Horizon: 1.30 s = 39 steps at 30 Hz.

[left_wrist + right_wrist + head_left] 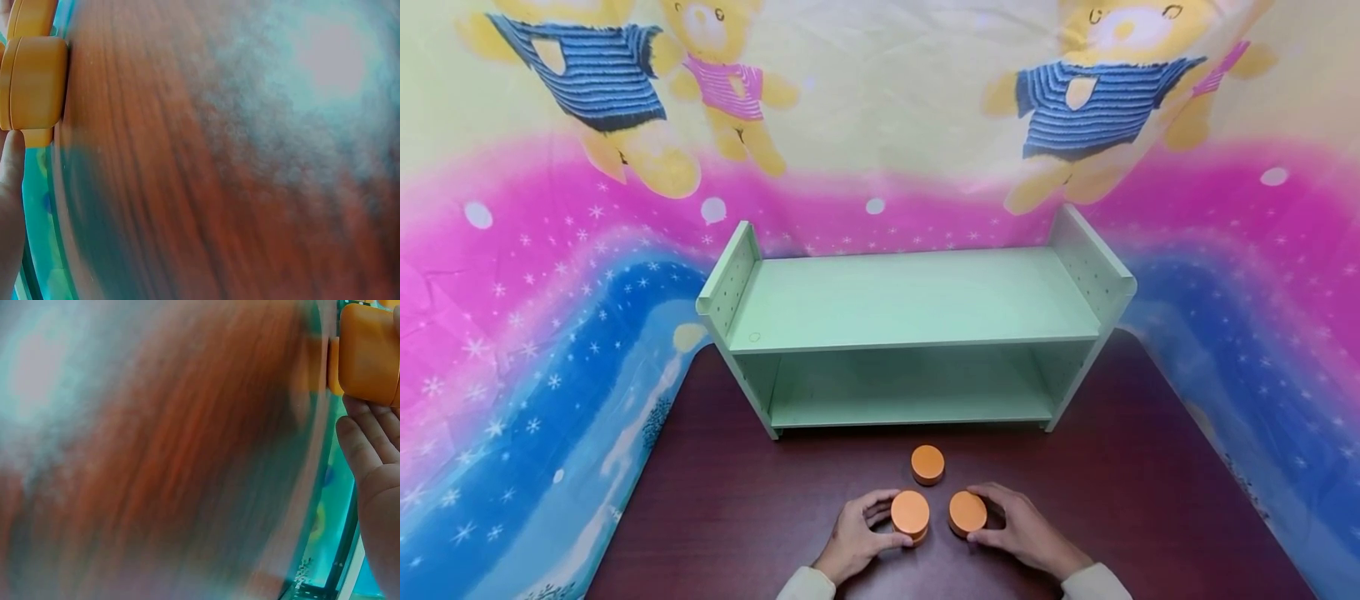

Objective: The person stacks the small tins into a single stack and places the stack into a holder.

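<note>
Three round, flat orange lidded containers are grouped near the front middle of the table. My left hand (861,533) grips the left container (910,511) between thumb and fingers; an orange edge shows just below it. With thumb and fingers on either side, my right hand (1022,529) holds the right container (967,512). Just beyond them, the third container (928,463) stands untouched on the table. The left wrist view shows the left container (37,84) side-on with a lid seam and the thumb (12,162) against it. Fingers (369,434) touch the right container (369,353) in the right wrist view.
A pale green two-tier shelf (910,300) with raised side panels stands on the dark reddish-brown table (715,508), behind the containers. A cloth backdrop (865,125) printed with bears hangs behind and along both sides.
</note>
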Available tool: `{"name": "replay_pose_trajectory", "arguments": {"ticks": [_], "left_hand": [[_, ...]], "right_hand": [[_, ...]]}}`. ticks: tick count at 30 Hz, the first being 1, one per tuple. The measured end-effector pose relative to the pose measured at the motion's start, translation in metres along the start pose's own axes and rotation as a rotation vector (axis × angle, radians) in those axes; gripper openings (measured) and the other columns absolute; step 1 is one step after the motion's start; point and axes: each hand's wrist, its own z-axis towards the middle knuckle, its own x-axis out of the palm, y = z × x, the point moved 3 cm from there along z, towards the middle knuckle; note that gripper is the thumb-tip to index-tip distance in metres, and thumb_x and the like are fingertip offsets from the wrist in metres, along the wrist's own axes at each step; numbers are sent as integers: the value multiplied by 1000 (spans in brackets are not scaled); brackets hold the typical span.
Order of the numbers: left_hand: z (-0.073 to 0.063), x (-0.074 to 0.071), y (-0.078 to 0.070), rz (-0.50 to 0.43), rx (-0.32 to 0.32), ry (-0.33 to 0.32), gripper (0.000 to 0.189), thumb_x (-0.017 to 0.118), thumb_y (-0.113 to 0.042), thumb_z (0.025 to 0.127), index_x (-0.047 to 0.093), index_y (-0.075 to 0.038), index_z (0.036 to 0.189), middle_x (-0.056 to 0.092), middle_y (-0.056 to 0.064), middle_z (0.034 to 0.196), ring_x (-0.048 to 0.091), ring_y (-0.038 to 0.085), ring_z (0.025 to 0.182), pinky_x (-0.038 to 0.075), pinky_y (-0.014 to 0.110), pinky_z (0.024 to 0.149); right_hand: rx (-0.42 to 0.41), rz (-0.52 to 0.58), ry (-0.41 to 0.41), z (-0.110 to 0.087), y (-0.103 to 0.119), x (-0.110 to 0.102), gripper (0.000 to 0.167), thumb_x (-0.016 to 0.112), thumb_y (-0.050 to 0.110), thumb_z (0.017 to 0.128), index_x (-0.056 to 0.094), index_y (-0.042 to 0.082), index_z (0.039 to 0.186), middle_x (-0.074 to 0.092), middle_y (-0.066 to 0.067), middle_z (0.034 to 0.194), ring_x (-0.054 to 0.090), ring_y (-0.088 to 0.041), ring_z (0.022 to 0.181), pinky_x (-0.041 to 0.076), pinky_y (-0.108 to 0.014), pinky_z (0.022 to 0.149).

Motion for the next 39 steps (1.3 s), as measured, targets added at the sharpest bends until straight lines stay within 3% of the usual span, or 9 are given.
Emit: {"name": "replay_pose_trajectory", "arguments": {"ticks": [7,22,32,39], "left_hand": [[1,0,0,3,-35,-2,62,92,-12,70,65,2,125,67,17,123,65,18,112,54,27,96],[1,-1,0,-19,-16,7,62,91,-10,71,64,3,125,66,18,124,65,18,113,53,27,96],[1,-1,2,-27,-44,7,62,91,-11,71,64,2,126,66,17,125,64,17,113,53,26,96],[1,-1,2,-26,-49,9,61,91,-10,71,64,0,126,66,16,125,64,17,114,53,26,96]], "right_hand": [[-4,-20,-24,1,3,0,73,80,50,80,61,3,132,64,-2,125,61,-30,117,52,-47,97],[-39,-63,-50,2,13,-6,70,79,53,80,62,6,130,64,5,122,62,-22,114,53,-46,96],[-22,-66,-18,5,24,-9,73,77,56,81,61,6,131,63,0,124,62,-25,114,54,-50,94],[-55,-62,-17,4,29,-10,71,76,56,82,61,7,131,63,2,124,62,-24,115,55,-47,93]]}}
